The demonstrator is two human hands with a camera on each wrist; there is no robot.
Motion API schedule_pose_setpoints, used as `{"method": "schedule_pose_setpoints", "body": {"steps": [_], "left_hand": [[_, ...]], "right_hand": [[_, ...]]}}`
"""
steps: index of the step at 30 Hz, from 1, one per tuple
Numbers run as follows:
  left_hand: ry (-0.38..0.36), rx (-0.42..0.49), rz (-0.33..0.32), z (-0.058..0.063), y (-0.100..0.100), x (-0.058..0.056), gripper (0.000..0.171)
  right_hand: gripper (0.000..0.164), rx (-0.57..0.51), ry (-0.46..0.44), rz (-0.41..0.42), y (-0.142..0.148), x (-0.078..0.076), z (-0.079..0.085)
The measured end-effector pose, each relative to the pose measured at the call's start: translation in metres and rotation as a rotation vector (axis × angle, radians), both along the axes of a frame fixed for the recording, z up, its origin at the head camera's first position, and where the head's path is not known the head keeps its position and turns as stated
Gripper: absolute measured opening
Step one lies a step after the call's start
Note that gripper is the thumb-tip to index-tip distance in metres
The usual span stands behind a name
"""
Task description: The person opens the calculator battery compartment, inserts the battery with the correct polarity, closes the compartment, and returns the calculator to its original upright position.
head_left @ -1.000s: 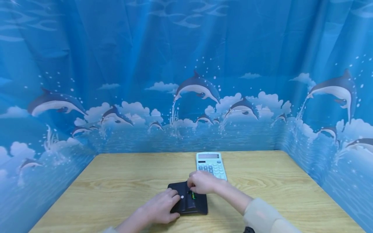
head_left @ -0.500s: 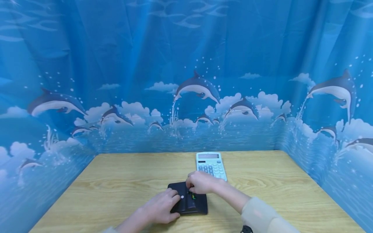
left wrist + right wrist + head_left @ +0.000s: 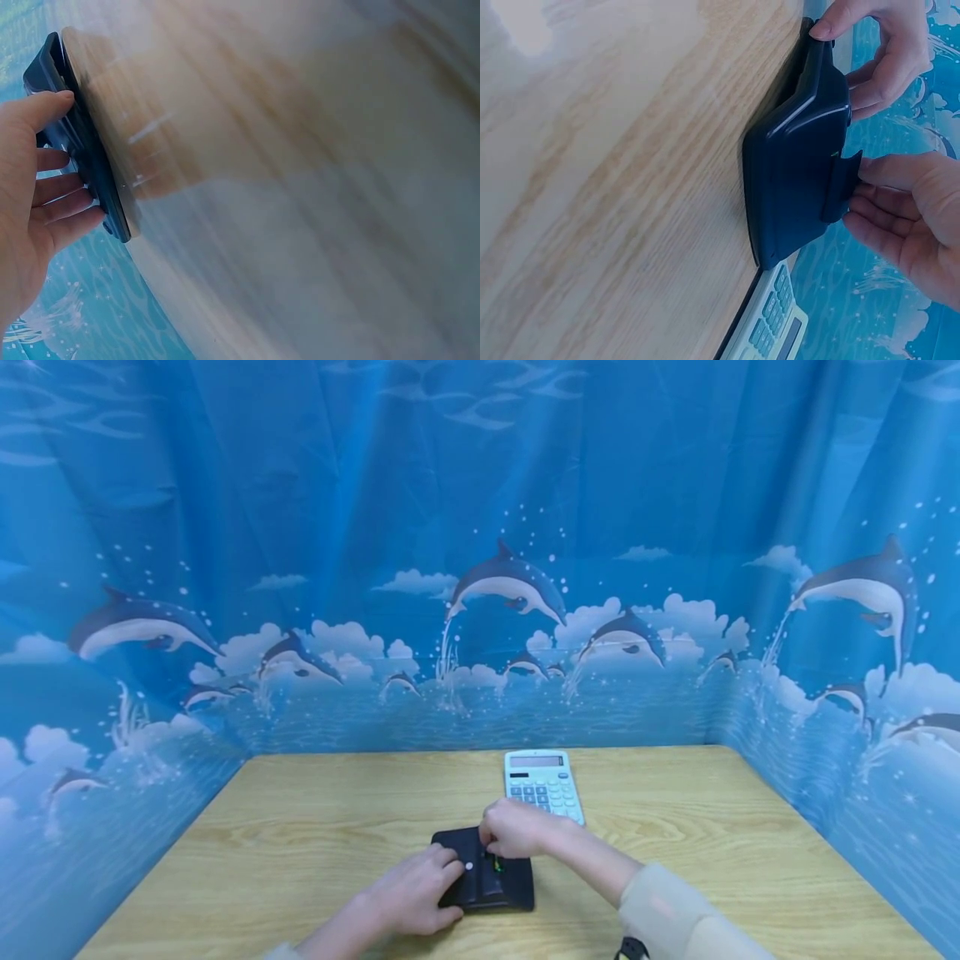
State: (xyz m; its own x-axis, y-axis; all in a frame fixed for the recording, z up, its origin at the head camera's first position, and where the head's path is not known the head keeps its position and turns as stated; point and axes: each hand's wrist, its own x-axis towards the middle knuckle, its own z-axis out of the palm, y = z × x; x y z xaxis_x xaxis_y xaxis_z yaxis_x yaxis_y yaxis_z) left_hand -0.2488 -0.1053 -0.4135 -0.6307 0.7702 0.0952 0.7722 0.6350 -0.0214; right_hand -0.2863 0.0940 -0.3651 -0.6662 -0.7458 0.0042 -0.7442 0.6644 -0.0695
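Observation:
A black wedge-shaped device lies on the table, with a raised band across its upper side. My left hand rests over its left part; the fingers touch the top and the thumb bears on the near edge. From the far side, my right hand reaches over the device. In the right wrist view its thumb and fingers pinch a small black cover, which stands up from the device's back. A small green item shows in a recess beneath that hand; its kind is unclear.
A pale blue-green calculator lies just behind the device, partly hidden by my right hand. The wood-grain table is enclosed by a blue dolphin-print curtain at the back and sides.
My right hand and forearm have shifted slightly left, and a little less of the green item shows. The left hand and the device stay in place.

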Motion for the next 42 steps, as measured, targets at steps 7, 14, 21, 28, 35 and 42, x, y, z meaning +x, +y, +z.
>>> {"method": "schedule_pose_setpoints", "body": {"steps": [7, 14, 21, 28, 35, 42], "left_hand": [[0.037, 0.015, -0.024, -0.0003, 0.0002, 0.0000, 0.038], [0.058, 0.018, -0.034, 0.0003, 0.0004, 0.0000, 0.038], [0.060, 0.017, -0.038, 0.0003, 0.0005, 0.0000, 0.038], [0.050, 0.017, -0.039, 0.0001, 0.0001, -0.0007, 0.037], [0.038, 0.018, -0.041, 0.0012, -0.0002, -0.0007, 0.037], [0.026, 0.013, -0.029, 0.0003, -0.0005, -0.0004, 0.038]], "right_hand": [[0.008, 0.025, -0.036, -0.033, -0.0064, 0.0015, 0.0027], [0.014, 0.051, 0.004, -0.026, -0.0100, 0.0005, 0.0014], [0.010, 0.039, -0.020, -0.039, -0.0098, -0.0004, 0.0003], [0.004, -0.015, -0.087, -0.085, -0.0075, -0.0020, -0.0015], [0.004, -0.015, -0.074, -0.069, -0.0076, -0.0027, -0.0018], [0.005, -0.025, -0.074, -0.056, -0.0068, -0.0012, -0.0030]]}}
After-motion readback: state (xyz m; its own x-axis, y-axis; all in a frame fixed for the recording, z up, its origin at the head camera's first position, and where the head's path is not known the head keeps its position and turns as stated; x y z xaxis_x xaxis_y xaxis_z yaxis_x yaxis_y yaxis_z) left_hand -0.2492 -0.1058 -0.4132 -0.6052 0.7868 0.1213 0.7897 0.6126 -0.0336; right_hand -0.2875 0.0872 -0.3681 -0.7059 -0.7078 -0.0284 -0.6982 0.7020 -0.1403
